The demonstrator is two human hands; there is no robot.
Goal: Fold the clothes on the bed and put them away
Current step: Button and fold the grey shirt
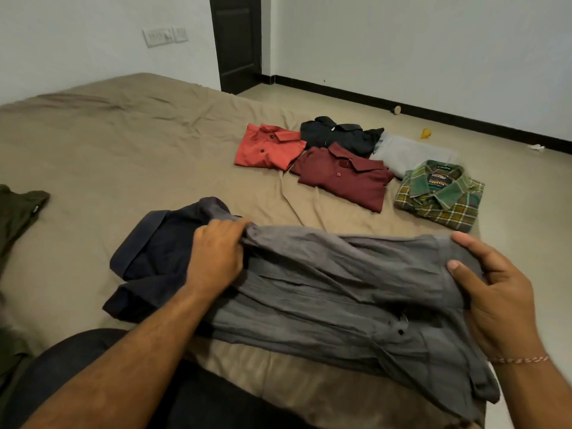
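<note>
A grey shirt (pixel 340 292) lies spread across the near part of the bed (pixel 123 144), partly over a dark navy garment (pixel 151 258) that sticks out to its left. The left hand (pixel 216 255) has its grip clenched on a bunch of the grey cloth at the shirt's far left corner. The right hand (pixel 498 292) grasps the shirt's right edge, thumb on top and fingers curled round the fabric; a thin thread bracelet (pixel 520 360) sits on that wrist.

Further back on the bed are folded clothes close together: an orange shirt (pixel 266 147), a black shirt (pixel 343 137) behind a maroon shirt (pixel 343 178), a light grey piece (pixel 408 156), and a green checked shirt (pixel 439 196) nearest the bed's right edge. A dark olive garment (pixel 15 215), possibly unfolded, lies at the far left edge of the view.

On the floor (pixel 510 187) beyond sit a small yellow object (pixel 426 133) and a scrap of white paper (pixel 535 147)
</note>
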